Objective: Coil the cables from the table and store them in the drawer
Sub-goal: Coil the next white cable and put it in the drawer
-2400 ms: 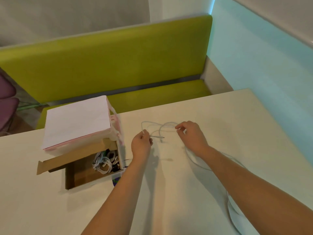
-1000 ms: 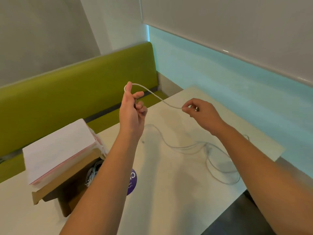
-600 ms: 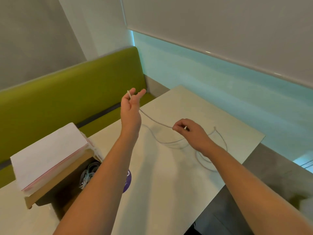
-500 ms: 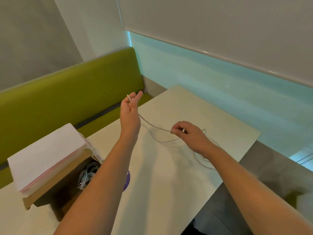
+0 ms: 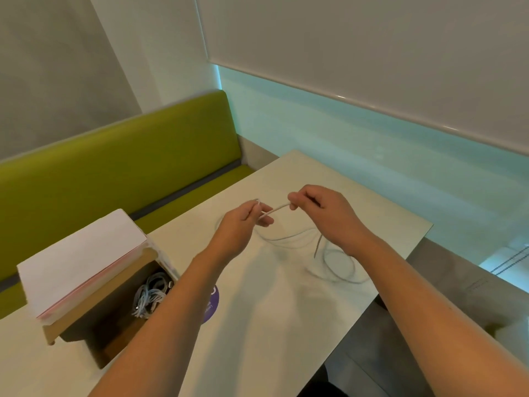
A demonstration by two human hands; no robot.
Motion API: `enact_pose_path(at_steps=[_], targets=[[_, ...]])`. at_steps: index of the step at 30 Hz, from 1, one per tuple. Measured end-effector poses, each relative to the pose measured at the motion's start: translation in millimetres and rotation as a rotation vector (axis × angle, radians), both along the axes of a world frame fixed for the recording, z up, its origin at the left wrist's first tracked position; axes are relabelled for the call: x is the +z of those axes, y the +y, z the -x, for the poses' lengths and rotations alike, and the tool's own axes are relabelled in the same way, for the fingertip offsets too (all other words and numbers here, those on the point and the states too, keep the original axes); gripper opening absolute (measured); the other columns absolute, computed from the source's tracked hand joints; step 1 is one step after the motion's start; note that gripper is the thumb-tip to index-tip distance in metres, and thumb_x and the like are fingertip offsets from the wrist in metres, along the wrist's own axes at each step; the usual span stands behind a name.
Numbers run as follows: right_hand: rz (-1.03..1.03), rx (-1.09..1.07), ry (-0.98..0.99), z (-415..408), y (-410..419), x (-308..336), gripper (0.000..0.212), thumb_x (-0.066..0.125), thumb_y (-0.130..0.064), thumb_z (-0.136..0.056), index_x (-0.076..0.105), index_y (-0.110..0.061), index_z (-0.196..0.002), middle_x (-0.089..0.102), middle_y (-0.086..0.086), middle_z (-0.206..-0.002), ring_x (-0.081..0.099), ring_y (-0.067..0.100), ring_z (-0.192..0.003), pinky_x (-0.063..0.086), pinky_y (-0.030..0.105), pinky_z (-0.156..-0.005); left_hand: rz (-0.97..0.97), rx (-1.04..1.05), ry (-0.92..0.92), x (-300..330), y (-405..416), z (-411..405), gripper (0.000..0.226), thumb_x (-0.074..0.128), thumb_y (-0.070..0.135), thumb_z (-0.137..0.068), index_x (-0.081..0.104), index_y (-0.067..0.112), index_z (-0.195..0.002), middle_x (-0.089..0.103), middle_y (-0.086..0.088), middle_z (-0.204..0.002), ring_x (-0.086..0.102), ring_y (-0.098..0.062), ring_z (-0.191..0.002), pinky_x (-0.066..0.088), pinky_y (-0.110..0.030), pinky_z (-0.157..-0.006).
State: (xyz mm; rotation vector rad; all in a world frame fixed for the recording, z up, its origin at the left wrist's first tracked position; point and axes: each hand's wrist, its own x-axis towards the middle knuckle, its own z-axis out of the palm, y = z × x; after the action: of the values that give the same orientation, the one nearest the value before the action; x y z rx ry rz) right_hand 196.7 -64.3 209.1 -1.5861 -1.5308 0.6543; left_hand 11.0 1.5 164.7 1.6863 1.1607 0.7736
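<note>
Left hand and right hand each pinch the white cable just above the bench; the rest trails loose to the right. First loop barely begun, it seems. Coiled cables already sit in the open drawer, near left; this one still needs coiling and storing.

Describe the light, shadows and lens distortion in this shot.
Head view: soft, even light; cyan glow along the wall strip; faint shadows of both arms on the table; wide-angle bending of the bench and table edges; the white cable shows thin and low-contrast against the pale top.
</note>
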Motion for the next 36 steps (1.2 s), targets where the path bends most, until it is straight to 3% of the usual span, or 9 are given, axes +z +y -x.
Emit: enact_pose_path(at_steps=[5,11,16,21,24,27,29,33,36], targets=[[-0.079,-0.049,-0.028,16,8,8,0.037,0.049,-0.045,-0.097,0.064,-0.020,-0.074,0.054,-0.008,-0.068,0.045,0.003,-0.062,0.035,0.030,-0.062,-0.006,-0.096,-0.069,10,-16,10,0.040,0.031,0.028,-0.108,0.070,0.020,-0.113,0.052,-0.006,-0.050,0.047,-0.013,-0.050,0.045,-0.029,-0.068],[-0.125,-0.150,0.019,37,24,7,0.042,0.045,-0.050,-0.098,0.063,-0.019,-0.076,0.058,0.001,-0.070,0.047,0.011,-0.062,0.036,0.033,-0.061,0.184,-0.229,-0.380,27,-25,24,0.043,0.033,0.030,-0.106,0.069,0.007,-0.106,0.041,-0.003,-0.049,0.028,-0.019,-0.047,0.041,-0.046,-0.110],[-0.101,-0.177,0.006,49,35,5,0.045,0.043,-0.053,-0.098,0.060,-0.018,-0.075,0.052,-0.002,-0.064,0.046,0.013,-0.059,0.036,0.033,-0.060,0.402,-0.275,-0.660,40,-30,27,0.041,0.033,0.029,-0.106,0.066,0.005,-0.107,0.039,-0.004,-0.057,0.027,-0.009,-0.037,0.057,-0.041,-0.081],[-0.026,-0.094,0.056,62,39,-3,0.044,0.035,-0.050,-0.101,0.062,-0.021,-0.083,0.065,0.003,-0.083,0.058,0.019,-0.078,0.045,0.036,-0.072,0.452,-0.184,-0.839,51,-23,25,0.043,0.032,0.036,-0.106,0.061,0.010,-0.123,0.034,0.003,-0.063,0.025,-0.006,-0.046,0.039,-0.019,-0.050],[0.022,0.014,0.078,70,34,-14,0.033,0.031,-0.038,-0.105,0.061,-0.023,-0.106,0.058,-0.011,-0.084,0.053,0.004,-0.076,0.041,0.028,-0.068,0.362,-0.104,-0.857,53,-14,25,0.044,0.030,0.033,-0.107,0.056,0.006,-0.129,0.038,0.001,-0.061,0.033,-0.010,-0.055,0.046,-0.023,-0.069],[0.058,0.043,0.138,81,28,-36,0.030,0.030,-0.037,-0.105,0.051,-0.023,-0.123,0.047,-0.020,-0.080,0.047,-0.001,-0.072,0.037,0.020,-0.066,0.254,-0.077,-0.779,50,-10,27,0.054,0.025,0.032,-0.108,0.053,-0.014,-0.108,0.046,0.005,-0.054,0.055,-0.013,-0.079,0.043,-0.036,-0.105],[0.088,0.026,0.159,86,25,-51,0.023,0.031,-0.036,-0.105,0.042,-0.023,-0.120,0.047,-0.017,-0.082,0.046,0.002,-0.073,0.037,0.021,-0.065,0.221,-0.029,-0.758,47,-8,27,0.058,0.024,0.032,-0.108,0.053,-0.017,-0.096,0.055,0.006,-0.059,0.058,-0.014,-0.103,0.041,-0.041,-0.111],[0.165,0.027,0.074,89,20,-63,0.015,0.036,-0.036,-0.104,0.042,-0.025,-0.111,0.055,-0.005,-0.086,0.055,0.015,-0.076,0.046,0.032,-0.069,0.191,0.102,-0.738,40,3,29,0.042,0.033,0.032,-0.106,0.051,0.007,-0.134,0.074,-0.001,-0.096,0.047,-0.014,-0.066,0.049,-0.040,-0.104],[0.188,0.097,-0.049,90,17,-63,0.024,0.041,-0.041,-0.102,0.047,-0.038,-0.125,0.061,-0.008,-0.089,0.057,0.010,-0.075,0.049,0.029,-0.070,0.095,0.148,-0.589,32,10,32,0.037,0.031,0.035,-0.106,0.044,0.025,-0.139,0.066,0.008,-0.128,0.066,-0.019,-0.082,0.049,-0.036,-0.102]])
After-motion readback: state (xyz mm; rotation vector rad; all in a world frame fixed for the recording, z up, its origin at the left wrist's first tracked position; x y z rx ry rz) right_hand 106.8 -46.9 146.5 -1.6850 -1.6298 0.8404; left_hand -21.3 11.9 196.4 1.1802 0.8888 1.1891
